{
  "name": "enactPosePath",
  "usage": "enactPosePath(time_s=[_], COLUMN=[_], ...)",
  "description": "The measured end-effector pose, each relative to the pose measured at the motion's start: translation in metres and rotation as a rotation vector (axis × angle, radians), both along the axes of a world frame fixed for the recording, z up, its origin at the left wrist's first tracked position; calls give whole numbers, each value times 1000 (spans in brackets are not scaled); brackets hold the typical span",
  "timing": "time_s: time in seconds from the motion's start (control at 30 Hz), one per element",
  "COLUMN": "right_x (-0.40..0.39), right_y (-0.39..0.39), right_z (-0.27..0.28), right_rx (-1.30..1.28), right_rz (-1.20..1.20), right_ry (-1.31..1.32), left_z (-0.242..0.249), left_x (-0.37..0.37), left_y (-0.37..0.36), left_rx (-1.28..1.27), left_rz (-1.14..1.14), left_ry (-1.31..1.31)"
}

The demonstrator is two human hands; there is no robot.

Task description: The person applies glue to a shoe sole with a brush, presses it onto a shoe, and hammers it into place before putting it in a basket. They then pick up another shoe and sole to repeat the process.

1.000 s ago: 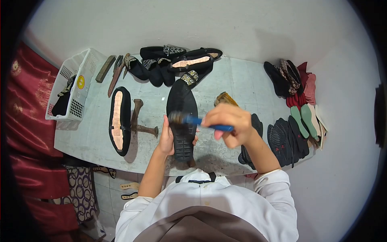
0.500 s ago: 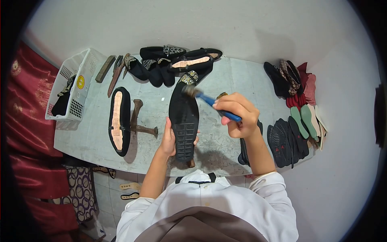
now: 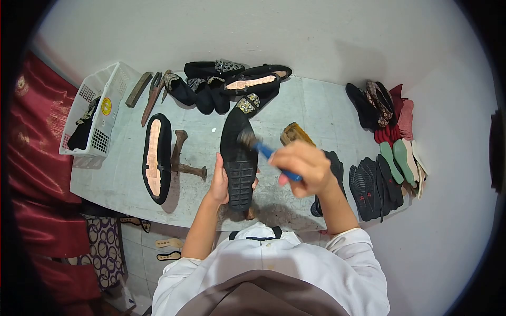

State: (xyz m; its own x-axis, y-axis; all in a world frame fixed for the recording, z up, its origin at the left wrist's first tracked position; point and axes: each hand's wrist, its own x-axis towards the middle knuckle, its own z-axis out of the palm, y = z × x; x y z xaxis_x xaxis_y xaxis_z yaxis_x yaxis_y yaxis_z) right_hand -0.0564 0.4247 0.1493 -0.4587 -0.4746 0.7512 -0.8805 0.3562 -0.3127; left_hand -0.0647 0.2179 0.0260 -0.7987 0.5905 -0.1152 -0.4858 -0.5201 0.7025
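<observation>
My left hand (image 3: 220, 181) is wrapped round the heel end of a black shoe sole (image 3: 240, 158), fingers on both sides of its ridged heel. The sole's smooth front half faces up. In my right hand (image 3: 303, 167) is a paintbrush with a blue handle (image 3: 265, 150), its bristles on the middle of the sole. A yellowish-brown container (image 3: 295, 134) stands just beyond my right hand, partly hidden by it. Left of the sole, a black shoe upper with a pale insole (image 3: 156, 158) lies bottom up beside an iron shoe anvil (image 3: 181, 158).
Several black shoes with patterned trim (image 3: 205, 87) lie along the wall. A white plastic basket (image 3: 113, 124) and hand tools (image 3: 153, 95) are at the left. Stacked black soles (image 3: 369, 184), green insoles (image 3: 403, 160) and dark shoes (image 3: 363, 105) line the right side.
The brush has moved down the sole, from near the toe towards the middle. My right hand has shifted down and left, uncovering the yellowish-brown container. My left hand stays put.
</observation>
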Motion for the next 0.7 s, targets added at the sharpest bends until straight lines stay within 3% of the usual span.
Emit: enactPosePath(time_s=[0.07, 0.17, 0.3, 0.4, 0.63, 0.7], right_x=[10, 3, 7, 22, 20, 22], right_y=[-8, -6, -13, -18, 10, 7], right_z=[-3, -5, -7, -9, -2, -1], right_rx=[49, -5, -9, 28, 0, -119], right_rz=[111, 22, -54, 56, -222, -146], right_ry=[-45, 24, 107, -3, -33, -11], left_z=[7, -7, 10, 11, 2, 5], left_x=[1, -1, 1, 0, 0, -2], left_y=[-3, -1, 11, 20, 13, 8], left_rx=[-83, 122, 73, 5, 138, 106], left_rz=[64, -24, 108, 248, 167, 137], left_ry=[-70, -4, -82, -167, 5, 67])
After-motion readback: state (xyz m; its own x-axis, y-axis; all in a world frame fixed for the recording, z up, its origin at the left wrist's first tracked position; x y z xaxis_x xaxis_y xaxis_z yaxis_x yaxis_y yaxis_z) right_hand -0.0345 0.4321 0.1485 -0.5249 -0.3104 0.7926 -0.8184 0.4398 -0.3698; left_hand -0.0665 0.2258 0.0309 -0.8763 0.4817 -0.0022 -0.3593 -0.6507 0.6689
